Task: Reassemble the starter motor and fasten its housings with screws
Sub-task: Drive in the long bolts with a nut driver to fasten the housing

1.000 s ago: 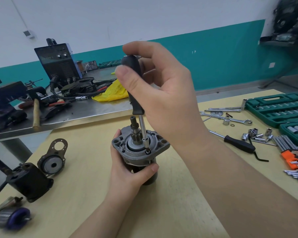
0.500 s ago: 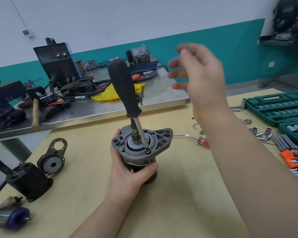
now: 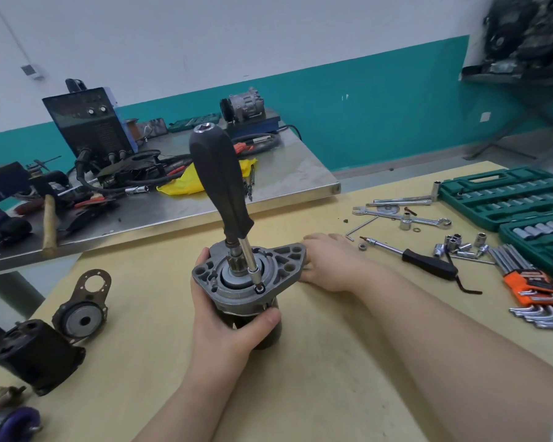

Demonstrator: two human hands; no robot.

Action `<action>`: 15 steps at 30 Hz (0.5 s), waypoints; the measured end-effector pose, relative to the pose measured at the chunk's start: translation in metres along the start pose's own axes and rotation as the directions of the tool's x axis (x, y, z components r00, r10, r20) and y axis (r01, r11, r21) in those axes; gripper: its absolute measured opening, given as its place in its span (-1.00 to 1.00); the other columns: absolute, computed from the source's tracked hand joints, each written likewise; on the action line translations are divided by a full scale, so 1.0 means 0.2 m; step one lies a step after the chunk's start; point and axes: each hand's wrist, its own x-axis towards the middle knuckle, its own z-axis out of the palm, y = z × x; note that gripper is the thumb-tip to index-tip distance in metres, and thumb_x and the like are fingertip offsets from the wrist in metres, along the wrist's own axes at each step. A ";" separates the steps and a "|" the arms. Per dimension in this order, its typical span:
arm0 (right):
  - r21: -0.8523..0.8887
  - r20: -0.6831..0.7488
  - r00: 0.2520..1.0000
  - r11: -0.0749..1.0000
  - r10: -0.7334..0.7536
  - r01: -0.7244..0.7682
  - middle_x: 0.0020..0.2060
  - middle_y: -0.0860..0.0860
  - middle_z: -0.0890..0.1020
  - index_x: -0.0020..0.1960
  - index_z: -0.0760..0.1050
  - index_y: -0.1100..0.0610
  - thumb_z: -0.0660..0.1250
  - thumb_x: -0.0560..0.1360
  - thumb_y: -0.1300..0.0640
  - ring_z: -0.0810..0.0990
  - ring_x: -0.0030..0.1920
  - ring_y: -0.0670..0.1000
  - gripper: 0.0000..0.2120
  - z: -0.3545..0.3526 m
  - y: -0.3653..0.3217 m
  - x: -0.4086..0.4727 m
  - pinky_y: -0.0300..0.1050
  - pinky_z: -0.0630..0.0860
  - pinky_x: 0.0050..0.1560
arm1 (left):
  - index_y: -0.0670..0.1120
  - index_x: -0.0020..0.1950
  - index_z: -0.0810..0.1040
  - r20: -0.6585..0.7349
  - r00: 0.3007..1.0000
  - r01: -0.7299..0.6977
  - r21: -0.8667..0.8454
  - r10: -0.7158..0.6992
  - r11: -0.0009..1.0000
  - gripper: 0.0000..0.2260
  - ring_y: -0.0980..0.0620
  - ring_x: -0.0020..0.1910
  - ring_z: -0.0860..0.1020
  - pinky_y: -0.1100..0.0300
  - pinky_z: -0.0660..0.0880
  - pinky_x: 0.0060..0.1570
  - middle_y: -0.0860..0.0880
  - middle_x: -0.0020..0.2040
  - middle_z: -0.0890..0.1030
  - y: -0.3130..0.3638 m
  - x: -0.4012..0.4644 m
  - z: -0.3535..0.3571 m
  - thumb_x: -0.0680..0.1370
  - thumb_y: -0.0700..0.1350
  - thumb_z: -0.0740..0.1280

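Since a second ago the right hand (image 3: 328,261) has let go of the screwdriver (image 3: 219,189) and dropped from up near its handle to the far side of the starter motor (image 3: 246,282), while the motor has turned a little in the left hand (image 3: 224,323).

From the head camera, the only view, the motor stands upright on the wooden table (image 3: 316,378), grey flanged housing on top. The left hand wraps round the dark body just under the flange, thumb in front, fingers curled behind. The right hand rests against the flange's far ear; its fingers look relaxed, though they are partly hidden behind the housing, so I cannot tell whether they pinch it. The screwdriver stands by itself, tilted slightly left, its socket tip seated on a screw (image 3: 260,288) at the front rim of the housing, shaft beside the central gear.

My reading: the top housing is on and at least one screw is started or driven. Other flange holes appear open, and loose parts lie at the left — a black housing (image 3: 35,355) and a round plate with a bracket (image 3: 83,307) — so more fitting and fastening seem left.
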 end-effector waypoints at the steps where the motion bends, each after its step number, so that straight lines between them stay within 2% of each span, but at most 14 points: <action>1: -0.013 -0.016 1.000 1.000 0.012 -0.012 0.36 -0.23 0.56 0.33 0.61 -0.31 0.32 0.63 -0.22 0.42 0.42 0.01 -0.71 0.01 0.00 0.00 0.16 0.33 0.34 | 0.29 0.61 0.18 0.004 1.000 0.001 -0.005 -0.001 1.000 0.03 0.14 0.42 0.53 0.13 0.44 0.32 0.18 0.46 0.52 0.00 0.00 0.00 0.25 -0.02 0.64; 5: -0.002 -0.066 0.992 0.995 0.104 -0.104 0.11 -0.22 0.64 0.12 0.71 -0.26 0.38 0.60 -0.18 0.57 0.15 0.04 -0.84 0.02 0.01 0.02 -0.04 0.35 -0.04 | 0.31 0.60 0.19 0.013 1.000 0.006 -0.033 -0.005 0.999 0.03 0.16 0.40 0.54 0.24 0.53 0.26 0.20 0.44 0.53 0.00 0.00 0.00 0.25 -0.03 0.64; 8: 0.001 -0.088 0.984 0.988 0.154 -0.155 0.04 -0.19 0.65 0.08 0.72 -0.25 0.40 0.59 -0.15 0.59 0.06 0.03 -0.86 0.01 0.02 0.02 -0.08 0.36 -0.12 | 0.33 0.59 0.20 0.008 1.000 0.007 -0.049 -0.006 0.999 0.01 0.17 0.39 0.54 0.43 0.47 0.23 0.20 0.43 0.54 0.01 0.00 0.01 0.25 -0.05 0.63; 10: -0.002 -0.089 0.984 0.988 0.152 -0.153 0.05 -0.18 0.66 0.09 0.73 -0.23 0.40 0.60 -0.13 0.58 0.05 0.02 -0.86 0.01 0.02 0.02 -0.08 0.37 -0.13 | 0.33 0.59 0.20 0.007 1.000 0.010 -0.049 -0.009 0.999 0.01 0.18 0.38 0.55 0.44 0.46 0.21 0.20 0.43 0.54 0.01 0.00 0.01 0.26 -0.05 0.63; 12: -0.005 -0.081 0.985 0.988 0.154 -0.155 0.05 -0.16 0.65 0.09 0.72 -0.21 0.39 0.61 -0.10 0.60 0.06 0.03 -0.85 0.01 0.02 0.01 -0.07 0.39 -0.14 | 0.32 0.59 0.19 0.011 1.000 0.008 -0.050 -0.008 0.999 0.02 0.17 0.39 0.55 0.38 0.51 0.22 0.21 0.43 0.54 0.00 0.00 0.01 0.26 -0.04 0.64; 13: -0.008 -0.077 0.984 0.987 0.160 -0.161 0.05 -0.15 0.65 0.09 0.72 -0.20 0.38 0.61 -0.09 0.60 0.07 0.04 -0.85 0.00 0.02 0.01 -0.07 0.41 -0.14 | 0.31 0.60 0.19 0.011 1.000 0.006 -0.047 -0.006 0.999 0.02 0.16 0.40 0.54 0.28 0.54 0.25 0.21 0.43 0.54 0.00 0.00 0.00 0.25 -0.04 0.64; 15: -0.014 -0.070 0.981 0.983 0.181 -0.183 0.04 -0.14 0.65 0.05 0.70 -0.18 0.37 0.60 -0.04 0.61 0.07 0.06 -0.87 0.00 0.02 0.01 -0.07 0.43 -0.12 | 0.30 0.60 0.18 0.009 1.000 0.006 -0.041 -0.005 0.999 0.04 0.13 0.42 0.53 0.08 0.46 0.33 0.18 0.44 0.53 -0.01 0.00 0.00 0.25 -0.03 0.65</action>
